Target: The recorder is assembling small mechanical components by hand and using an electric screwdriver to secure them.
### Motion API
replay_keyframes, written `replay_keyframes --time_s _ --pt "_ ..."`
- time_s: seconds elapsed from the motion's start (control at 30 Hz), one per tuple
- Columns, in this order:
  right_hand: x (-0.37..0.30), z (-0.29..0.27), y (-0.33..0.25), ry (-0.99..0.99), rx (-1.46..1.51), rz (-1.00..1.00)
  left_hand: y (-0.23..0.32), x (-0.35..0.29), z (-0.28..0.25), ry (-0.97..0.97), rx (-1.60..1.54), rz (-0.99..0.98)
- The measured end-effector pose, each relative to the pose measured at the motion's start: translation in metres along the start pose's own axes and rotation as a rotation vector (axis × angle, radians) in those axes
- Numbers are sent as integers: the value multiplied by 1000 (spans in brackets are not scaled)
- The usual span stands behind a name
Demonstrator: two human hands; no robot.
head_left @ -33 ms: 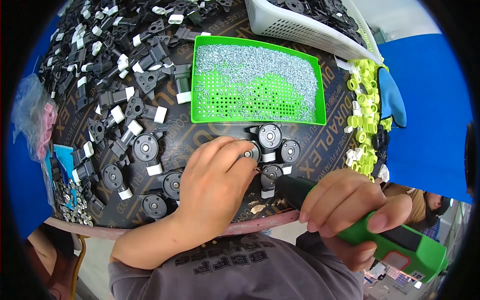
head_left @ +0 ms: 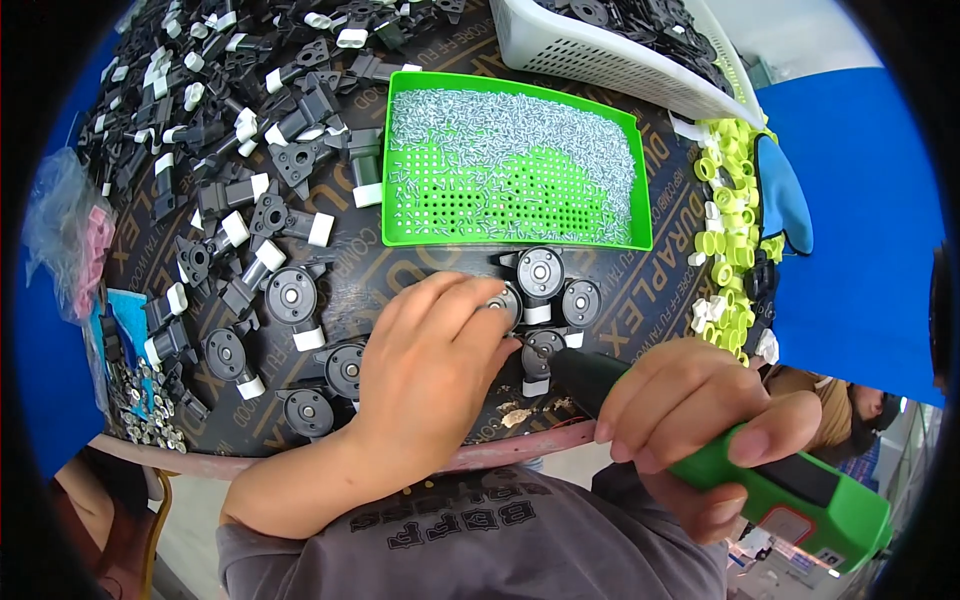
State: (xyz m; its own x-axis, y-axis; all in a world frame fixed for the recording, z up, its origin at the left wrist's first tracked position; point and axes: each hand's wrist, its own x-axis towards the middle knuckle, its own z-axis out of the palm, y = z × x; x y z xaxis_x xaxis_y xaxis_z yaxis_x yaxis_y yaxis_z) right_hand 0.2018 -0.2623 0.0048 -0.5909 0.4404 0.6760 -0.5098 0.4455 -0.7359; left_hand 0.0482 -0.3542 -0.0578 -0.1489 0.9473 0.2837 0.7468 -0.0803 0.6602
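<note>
My right hand (head_left: 700,430) is wrapped round a green and black electric screwdriver (head_left: 780,480). Its thin bit points left, close to the fingertips of my left hand (head_left: 425,360). The left fingers are closed on a black round plastic part (head_left: 508,303), mostly covered by the hand. Beside it lie similar parts with round discs and white ends: one above (head_left: 540,272), one to the right (head_left: 581,302) and one under the bit (head_left: 545,350). The exact spot where the bit tip meets a part is hard to make out.
A green perforated tray (head_left: 440,240) of small silver screws stands beyond my hands. Many black parts with white ends (head_left: 300,160) cover the left side. A white basket (head_left: 620,75) is at the back; yellow-green rings (head_left: 735,200) line the right, near a blue cloth piece (head_left: 785,195).
The screwdriver and my right hand have shifted very slightly. My left hand stays almost in place, its fingertips barely moved.
</note>
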Motion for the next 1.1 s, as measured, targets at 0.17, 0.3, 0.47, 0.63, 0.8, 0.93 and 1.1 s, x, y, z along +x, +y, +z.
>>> replay_keyframes --time_s 0.17,0.3,0.47,0.63,0.8,0.93,1.1 --pt "-1 8 8 8 -22 44 -1 2 1 -25 45 -44" --pt "2 -3 15 -86 -48 104 -9 1 5 -65 53 -40" --pt "20 -11 16 -348 2 173 -7 3 5 -62 55 -20" --pt "11 7 19 -157 -88 175 -6 6 6 -77 64 -25" --pt "4 17 11 108 24 296 -8 0 10 -115 78 -69" --pt "24 -14 18 214 -87 -27 -2 1 8 -123 130 -21" --pt "30 -42 70 450 -98 18 12 3 -36 -110 183 -18"
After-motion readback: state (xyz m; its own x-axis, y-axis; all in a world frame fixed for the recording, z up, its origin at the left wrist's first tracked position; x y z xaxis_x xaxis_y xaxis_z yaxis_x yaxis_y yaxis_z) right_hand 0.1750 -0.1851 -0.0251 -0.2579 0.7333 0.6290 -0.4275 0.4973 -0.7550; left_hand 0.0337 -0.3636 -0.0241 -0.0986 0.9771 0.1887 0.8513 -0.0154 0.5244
